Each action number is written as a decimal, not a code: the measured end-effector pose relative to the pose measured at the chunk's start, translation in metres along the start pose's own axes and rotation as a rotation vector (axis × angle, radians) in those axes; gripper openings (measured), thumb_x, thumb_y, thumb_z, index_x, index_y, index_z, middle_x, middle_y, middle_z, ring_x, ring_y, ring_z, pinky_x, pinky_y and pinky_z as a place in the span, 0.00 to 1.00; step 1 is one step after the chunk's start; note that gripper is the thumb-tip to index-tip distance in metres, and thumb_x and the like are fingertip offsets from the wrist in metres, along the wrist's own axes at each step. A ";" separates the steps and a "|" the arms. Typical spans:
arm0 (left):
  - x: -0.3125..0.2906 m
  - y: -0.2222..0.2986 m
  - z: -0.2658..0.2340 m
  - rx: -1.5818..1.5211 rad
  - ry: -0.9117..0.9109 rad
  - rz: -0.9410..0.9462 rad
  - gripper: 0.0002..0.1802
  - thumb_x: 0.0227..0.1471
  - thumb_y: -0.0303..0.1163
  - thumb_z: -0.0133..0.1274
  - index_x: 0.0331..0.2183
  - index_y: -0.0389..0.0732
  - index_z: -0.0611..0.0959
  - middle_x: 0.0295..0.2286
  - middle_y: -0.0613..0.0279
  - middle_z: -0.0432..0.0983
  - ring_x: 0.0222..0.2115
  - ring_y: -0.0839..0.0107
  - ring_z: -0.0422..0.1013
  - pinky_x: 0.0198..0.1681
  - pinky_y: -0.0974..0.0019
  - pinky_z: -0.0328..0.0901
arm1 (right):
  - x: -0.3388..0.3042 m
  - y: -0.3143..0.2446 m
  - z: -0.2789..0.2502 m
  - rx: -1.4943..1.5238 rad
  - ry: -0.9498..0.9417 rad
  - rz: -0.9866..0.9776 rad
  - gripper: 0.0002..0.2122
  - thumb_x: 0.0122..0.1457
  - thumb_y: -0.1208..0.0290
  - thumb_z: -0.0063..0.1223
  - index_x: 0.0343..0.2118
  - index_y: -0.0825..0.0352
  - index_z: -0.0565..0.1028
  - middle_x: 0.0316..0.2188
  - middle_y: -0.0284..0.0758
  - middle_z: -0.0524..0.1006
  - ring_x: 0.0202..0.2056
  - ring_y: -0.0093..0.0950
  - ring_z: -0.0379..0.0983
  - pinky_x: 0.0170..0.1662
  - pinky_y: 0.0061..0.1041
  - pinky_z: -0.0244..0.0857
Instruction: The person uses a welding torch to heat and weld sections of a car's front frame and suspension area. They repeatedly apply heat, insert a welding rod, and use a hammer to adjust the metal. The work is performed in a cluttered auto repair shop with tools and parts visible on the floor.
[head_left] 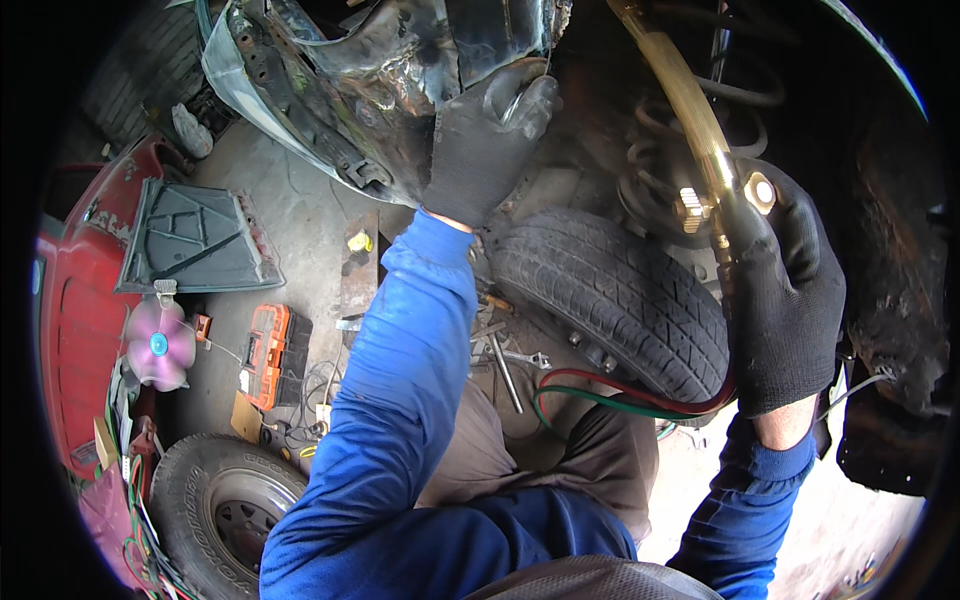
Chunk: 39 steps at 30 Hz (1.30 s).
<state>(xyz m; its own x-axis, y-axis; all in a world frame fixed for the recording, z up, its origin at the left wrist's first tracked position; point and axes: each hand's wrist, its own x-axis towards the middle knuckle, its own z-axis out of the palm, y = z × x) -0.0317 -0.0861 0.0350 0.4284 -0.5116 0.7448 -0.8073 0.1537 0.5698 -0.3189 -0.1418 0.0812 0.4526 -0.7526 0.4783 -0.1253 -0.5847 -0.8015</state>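
My right hand (790,280), in a black glove, is closed around the brass gas torch (680,95) beside its valve knobs. Its ribbed handle slants up and left toward the top edge; the tip is out of view. A red hose (590,376) and a green hose (570,396) run near this hand. My left hand (495,140), also gloved, is raised against the scorched car body panel (400,70). Its fingers are curled round a thin metal rod (548,55), only part of which shows.
A worn tyre (620,300) and a coil spring (650,190) lie below the bodywork. Wrenches (525,358) are on the floor. Left are an orange-black toolbox (268,355), a spinning fan (160,345), a loose dark panel (195,235), another wheel (190,500) and a red vehicle (85,330).
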 end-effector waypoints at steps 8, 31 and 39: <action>0.006 -0.010 -0.004 0.664 0.185 0.602 0.16 0.69 0.37 0.61 0.52 0.39 0.90 0.36 0.61 0.92 0.36 0.76 0.84 0.42 0.66 0.76 | -0.002 0.000 0.001 -0.066 0.027 -0.032 0.18 0.73 0.63 0.58 0.59 0.68 0.81 0.49 0.36 0.86 0.48 0.23 0.81 0.55 0.26 0.74; 0.000 0.003 -0.001 -0.049 0.013 -0.050 0.17 0.70 0.35 0.60 0.55 0.38 0.88 0.36 0.60 0.91 0.34 0.75 0.83 0.39 0.68 0.77 | -0.003 0.002 -0.001 -0.031 0.008 -0.025 0.18 0.73 0.64 0.60 0.60 0.68 0.81 0.49 0.35 0.85 0.48 0.23 0.80 0.55 0.25 0.73; 0.000 -0.001 -0.003 -0.113 0.001 -0.093 0.18 0.71 0.35 0.59 0.55 0.35 0.88 0.36 0.62 0.91 0.27 0.80 0.77 0.33 0.70 0.74 | -0.003 0.001 -0.003 -0.067 -0.001 -0.040 0.19 0.73 0.61 0.60 0.60 0.67 0.81 0.47 0.36 0.86 0.48 0.23 0.80 0.54 0.27 0.73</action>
<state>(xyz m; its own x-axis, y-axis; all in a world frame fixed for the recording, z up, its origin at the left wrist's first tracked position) -0.0298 -0.0843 0.0356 0.5001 -0.5270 0.6872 -0.7130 0.1999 0.6721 -0.3226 -0.1407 0.0799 0.4592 -0.7279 0.5092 -0.1657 -0.6334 -0.7559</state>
